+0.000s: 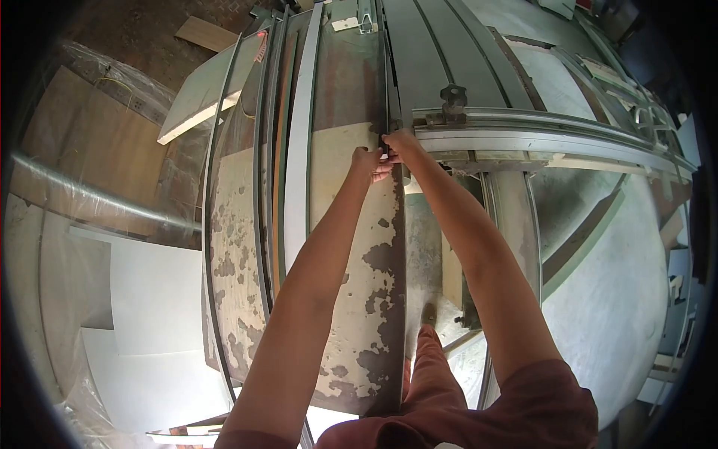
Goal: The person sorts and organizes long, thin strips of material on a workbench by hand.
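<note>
Left hand (pixel 368 162), right hand (pixel 402 142) touching, fingers curled at board (pixel 351 269) far edge beside rail (pixel 523 135); grip unclear. Best: seat edge square, press evenly with 2 hands.

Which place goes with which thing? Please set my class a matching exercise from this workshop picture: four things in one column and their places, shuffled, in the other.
Things
1. left hand and right hand
2. white board
3. metal bracket
4. plastic sheeting

Places
A. far left, over the brown boards
B. on the grey rail, just above the hands
C. close together at the right edge of the worn panel
D. upper left, beside the worn panel

Pairs: 1-C, 2-D, 3-B, 4-A
</note>
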### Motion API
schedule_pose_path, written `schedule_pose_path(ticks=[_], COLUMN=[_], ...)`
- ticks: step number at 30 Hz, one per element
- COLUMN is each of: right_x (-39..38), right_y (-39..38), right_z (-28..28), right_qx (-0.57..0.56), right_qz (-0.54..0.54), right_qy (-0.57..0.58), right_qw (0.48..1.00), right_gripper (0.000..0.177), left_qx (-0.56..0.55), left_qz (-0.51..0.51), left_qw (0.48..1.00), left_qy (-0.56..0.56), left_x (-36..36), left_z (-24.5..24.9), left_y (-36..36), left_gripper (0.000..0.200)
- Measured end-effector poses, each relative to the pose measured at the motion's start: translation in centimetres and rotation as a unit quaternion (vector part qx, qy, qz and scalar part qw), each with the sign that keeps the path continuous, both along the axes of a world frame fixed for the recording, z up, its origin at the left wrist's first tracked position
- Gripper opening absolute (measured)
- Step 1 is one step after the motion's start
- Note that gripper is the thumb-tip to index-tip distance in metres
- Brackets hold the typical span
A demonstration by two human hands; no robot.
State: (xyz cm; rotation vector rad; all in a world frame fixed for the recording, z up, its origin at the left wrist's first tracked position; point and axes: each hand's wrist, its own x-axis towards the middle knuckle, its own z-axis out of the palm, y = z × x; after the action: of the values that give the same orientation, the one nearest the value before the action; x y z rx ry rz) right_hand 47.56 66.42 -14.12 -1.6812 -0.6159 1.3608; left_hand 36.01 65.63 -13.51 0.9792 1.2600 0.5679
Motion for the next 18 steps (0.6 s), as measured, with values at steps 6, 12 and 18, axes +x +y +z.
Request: schedule_pose_path(ticks=[6,12,18], right_x=[-0.2,0.6,0.9], right_y=[4.1,7.3,6.1], right_z=[-2.2,-4.3,-0.5], right_qx=[0.004,0.065,0.055], right_qz=[-0.017,-0.052,-0.076], right_qy=[-0.086,-0.087,-0.085], right_qw=[0.996,0.993,0.992], right_gripper=[0.027,0.030,0.028], left_qx=[0.008,0.019,0.039], left_qz=[0.002,0.026,0.040], left_qw=[1.000,0.999,0.996], left_qy=[0.011,0.018,0.063], left_x=[0.3,2.0,3.2], left_z=[0.3,1.4,1.5], left_y=[2.0,2.5,4.2], left_gripper=[0.025,0.024,0.026])
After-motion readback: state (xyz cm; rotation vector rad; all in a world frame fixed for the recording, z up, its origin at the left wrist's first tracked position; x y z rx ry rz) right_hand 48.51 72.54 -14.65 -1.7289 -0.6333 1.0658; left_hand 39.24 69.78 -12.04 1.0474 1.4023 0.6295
